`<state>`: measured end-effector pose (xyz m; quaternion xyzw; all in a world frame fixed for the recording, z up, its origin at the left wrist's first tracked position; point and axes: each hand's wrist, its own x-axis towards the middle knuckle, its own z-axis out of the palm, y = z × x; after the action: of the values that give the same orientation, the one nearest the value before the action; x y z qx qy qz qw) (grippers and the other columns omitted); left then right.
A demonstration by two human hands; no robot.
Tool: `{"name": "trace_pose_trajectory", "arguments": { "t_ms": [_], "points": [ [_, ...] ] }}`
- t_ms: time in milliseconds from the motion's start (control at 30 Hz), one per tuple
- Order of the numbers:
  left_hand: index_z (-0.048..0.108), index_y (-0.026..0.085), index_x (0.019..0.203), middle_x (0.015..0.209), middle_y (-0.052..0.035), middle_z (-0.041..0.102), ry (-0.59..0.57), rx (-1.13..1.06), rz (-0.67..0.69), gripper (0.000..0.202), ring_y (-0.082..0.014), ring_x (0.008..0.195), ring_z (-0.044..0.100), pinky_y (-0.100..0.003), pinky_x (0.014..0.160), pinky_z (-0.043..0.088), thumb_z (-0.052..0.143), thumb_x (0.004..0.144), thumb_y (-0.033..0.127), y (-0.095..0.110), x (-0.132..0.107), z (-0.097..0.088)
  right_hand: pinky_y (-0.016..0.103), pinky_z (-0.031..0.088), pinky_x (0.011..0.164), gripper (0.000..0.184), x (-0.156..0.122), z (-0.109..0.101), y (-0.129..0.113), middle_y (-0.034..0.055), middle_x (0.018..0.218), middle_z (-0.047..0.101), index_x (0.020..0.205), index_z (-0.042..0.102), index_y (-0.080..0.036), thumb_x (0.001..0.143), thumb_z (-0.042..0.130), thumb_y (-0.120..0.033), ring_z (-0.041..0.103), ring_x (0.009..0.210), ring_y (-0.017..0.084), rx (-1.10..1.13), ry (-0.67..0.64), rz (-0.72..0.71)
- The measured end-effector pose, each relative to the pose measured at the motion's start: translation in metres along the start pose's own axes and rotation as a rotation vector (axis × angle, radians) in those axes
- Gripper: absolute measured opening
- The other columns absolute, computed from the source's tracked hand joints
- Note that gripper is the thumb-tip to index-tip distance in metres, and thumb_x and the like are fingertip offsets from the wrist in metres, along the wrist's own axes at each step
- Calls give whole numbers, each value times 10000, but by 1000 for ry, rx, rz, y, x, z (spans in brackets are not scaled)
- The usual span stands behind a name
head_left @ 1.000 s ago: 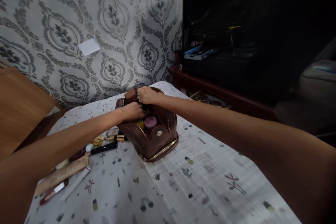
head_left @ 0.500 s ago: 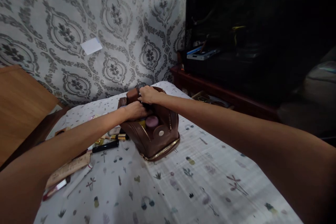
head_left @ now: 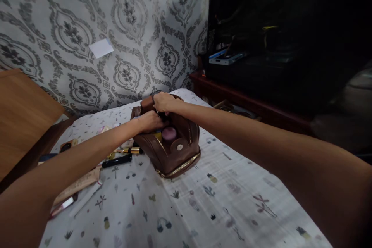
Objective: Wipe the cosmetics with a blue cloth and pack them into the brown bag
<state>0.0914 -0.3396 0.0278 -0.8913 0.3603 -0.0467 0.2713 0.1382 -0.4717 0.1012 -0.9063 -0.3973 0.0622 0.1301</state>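
Note:
A brown leather bag (head_left: 171,155) with gold zips stands on the patterned sheet (head_left: 203,209). Its top is open, and a round pink thing (head_left: 169,133) and something yellow show inside. My left hand (head_left: 149,121) is closed on the bag's near left rim. My right hand (head_left: 163,102) grips the far rim just above it, fingers curled over the edge. What the fingertips pinch is hidden.
Cosmetics lie left of the bag: a black tube (head_left: 116,161), gold lipsticks (head_left: 128,150), a tan flat pack (head_left: 77,186) and a small compact (head_left: 66,146). A wooden board (head_left: 20,116) stands at left. A dark shelf unit (head_left: 261,46) fills the right.
Both hands stay on the bag's opening. The view has shifted slightly, showing more of the cosmetics at the left.

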Motion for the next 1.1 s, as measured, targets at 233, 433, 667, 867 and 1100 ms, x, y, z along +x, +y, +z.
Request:
{"name": "trace_pose_trajectory", "arguments": {
  "t_ms": [233,433,667,867,1100],
  "points": [
    [651,212,1165,1185,-105,721,-87,8,47,308,-236,1084,677,-353,909,513,559,899,87,2,1,-19,251,582,751,293,-5,-1,3,156,921,790,1067,768,-95,937,583,-280,767,758,214,-4,-2,-8],
    [620,226,1248,1112,-83,744,-121,-26,16,380,-222,994,703,-305,819,515,559,896,96,0,-2,-31,263,583,714,280,-12,-9,2,167,1029,779,1138,737,-112,913,608,-219,767,742,222,-56,-16,-28],
    [601,236,1283,1034,-70,760,-163,-57,-38,416,-198,886,706,-264,692,481,558,890,108,-2,-2,-36,305,543,912,387,-24,-16,-2,204,1295,675,1278,663,-112,897,630,-173,666,1180,300,-111,35,-48],
    [615,263,1277,1049,-47,758,-185,-74,-39,411,-185,879,697,-261,720,479,544,899,120,-3,-3,-34,292,543,892,364,-23,-16,-2,206,1266,691,1256,693,-111,906,614,-169,679,1158,297,-113,26,-34],
    [676,253,1152,1023,-52,756,-147,-92,-61,312,-184,897,697,-273,761,492,554,896,123,-2,-2,-23,291,554,882,355,-12,-11,0,191,1148,745,1235,715,-123,896,637,-199,705,1107,298,-130,36,-37]
  ]
}}
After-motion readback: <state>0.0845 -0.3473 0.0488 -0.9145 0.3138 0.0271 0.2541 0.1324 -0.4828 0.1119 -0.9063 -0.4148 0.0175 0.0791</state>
